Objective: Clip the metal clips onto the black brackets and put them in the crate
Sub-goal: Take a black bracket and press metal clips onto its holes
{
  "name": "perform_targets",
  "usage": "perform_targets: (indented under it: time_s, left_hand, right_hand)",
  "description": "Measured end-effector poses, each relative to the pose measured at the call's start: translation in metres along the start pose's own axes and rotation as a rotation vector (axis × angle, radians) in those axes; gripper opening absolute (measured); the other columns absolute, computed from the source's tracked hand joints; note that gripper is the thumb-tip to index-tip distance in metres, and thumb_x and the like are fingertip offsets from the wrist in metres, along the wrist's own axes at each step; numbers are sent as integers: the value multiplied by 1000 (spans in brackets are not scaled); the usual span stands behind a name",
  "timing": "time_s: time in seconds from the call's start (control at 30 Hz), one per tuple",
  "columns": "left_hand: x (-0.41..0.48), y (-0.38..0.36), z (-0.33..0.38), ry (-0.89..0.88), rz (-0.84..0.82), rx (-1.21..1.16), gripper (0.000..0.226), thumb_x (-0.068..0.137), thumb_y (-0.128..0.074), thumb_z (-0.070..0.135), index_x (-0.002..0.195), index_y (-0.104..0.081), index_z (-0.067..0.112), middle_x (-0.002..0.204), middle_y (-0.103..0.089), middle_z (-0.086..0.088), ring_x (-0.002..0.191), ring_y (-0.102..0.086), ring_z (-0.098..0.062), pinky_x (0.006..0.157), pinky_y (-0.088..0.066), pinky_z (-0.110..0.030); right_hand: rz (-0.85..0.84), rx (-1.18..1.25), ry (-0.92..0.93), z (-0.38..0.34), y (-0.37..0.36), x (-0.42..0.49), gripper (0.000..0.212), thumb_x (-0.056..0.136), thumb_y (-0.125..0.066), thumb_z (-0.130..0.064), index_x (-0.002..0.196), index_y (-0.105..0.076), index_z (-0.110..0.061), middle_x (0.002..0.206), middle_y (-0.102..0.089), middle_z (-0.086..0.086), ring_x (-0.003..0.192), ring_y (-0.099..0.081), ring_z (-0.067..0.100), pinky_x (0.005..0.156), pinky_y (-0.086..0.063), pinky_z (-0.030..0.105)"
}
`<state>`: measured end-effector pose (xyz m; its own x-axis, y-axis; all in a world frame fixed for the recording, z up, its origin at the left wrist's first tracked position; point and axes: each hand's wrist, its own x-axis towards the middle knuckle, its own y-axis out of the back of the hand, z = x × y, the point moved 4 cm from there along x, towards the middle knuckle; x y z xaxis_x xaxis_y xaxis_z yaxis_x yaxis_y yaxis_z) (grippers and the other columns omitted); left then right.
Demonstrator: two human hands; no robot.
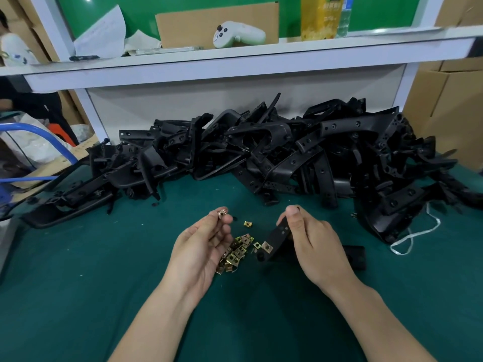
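Note:
My left hand [206, 241] pinches one brass-coloured metal clip [222, 213] between thumb and fingertips, palm turned up. My right hand [311, 239] grips a black bracket [277, 237] that slants down to the left; a metal clip [266, 246] sits on its lower end. Between the hands lies a small heap of loose metal clips [236, 253] on the green cloth. One clip [248, 224] lies apart, just above the heap. No crate shows in this view.
A long pile of black brackets [261, 150] fills the back of the green table [91, 283]. A white shelf [235, 61] above carries cardboard, papers and a white controller [236, 34]. A white string [418, 236] lies at right. Cardboard boxes [449, 105] stand far right.

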<state>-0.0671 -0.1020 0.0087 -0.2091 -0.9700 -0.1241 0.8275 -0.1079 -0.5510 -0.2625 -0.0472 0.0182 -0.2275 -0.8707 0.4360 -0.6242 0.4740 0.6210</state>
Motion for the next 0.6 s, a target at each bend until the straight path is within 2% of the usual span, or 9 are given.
perform_targets:
  time_s: [0.33,0.6]
  left_hand:
    - [0,1,1,-35,17,-30,24,98,-56,5,120,-66,10,89,-72,-3,69,-65,-9,66,-58,-23]
    - [1,1,2,-47,17,-33,21,97,-57,5,114,-68,9,88,-73,-4,68,-64,-8,66,-58,-22]
  right_hand:
    - [-5,6,-2,1,0,0,77,92,-3,-76,85,-58,-23,55,-51,-18,53,-50,12,55,-38,28]
    - [-7,3,-4,2,-1,0,75,92,-3,-76,84,-57,-24,56,-50,-16,54,-50,12,55,-36,27]
